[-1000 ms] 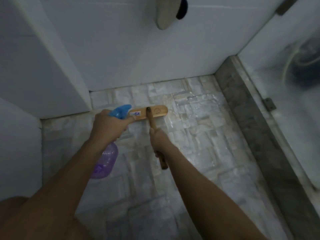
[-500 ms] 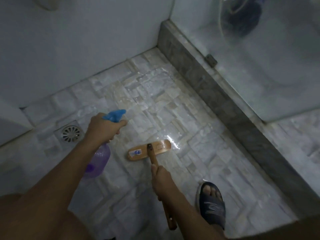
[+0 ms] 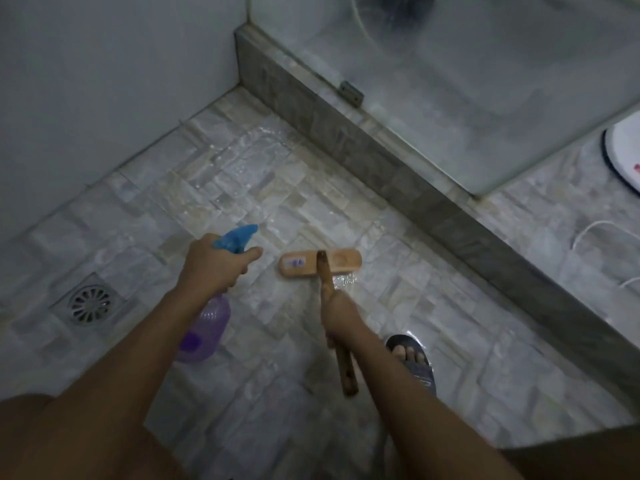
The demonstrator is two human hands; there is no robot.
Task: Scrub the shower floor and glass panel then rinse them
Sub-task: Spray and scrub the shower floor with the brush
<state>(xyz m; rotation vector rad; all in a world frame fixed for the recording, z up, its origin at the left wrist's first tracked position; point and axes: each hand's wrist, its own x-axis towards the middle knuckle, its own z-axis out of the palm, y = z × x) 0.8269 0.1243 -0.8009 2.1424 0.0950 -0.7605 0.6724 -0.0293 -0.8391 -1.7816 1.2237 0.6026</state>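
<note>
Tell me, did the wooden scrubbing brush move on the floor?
Yes. The wooden scrubbing brush has slid away from the white back wall, out to mid-floor, right of the round metal drain. The right hand grips its handle.

My foot's in a dark blue rubber slide sandal (image 3: 417, 367) at lower right. Round metal slotted drain cover (image 3: 89, 302) sits in its square frame over on the left. Past the grey stone curb (image 3: 398, 174) there's a white round thing with a dark rim (image 3: 625, 152) and a thin white cord (image 3: 588, 233) looped nearby.
</note>
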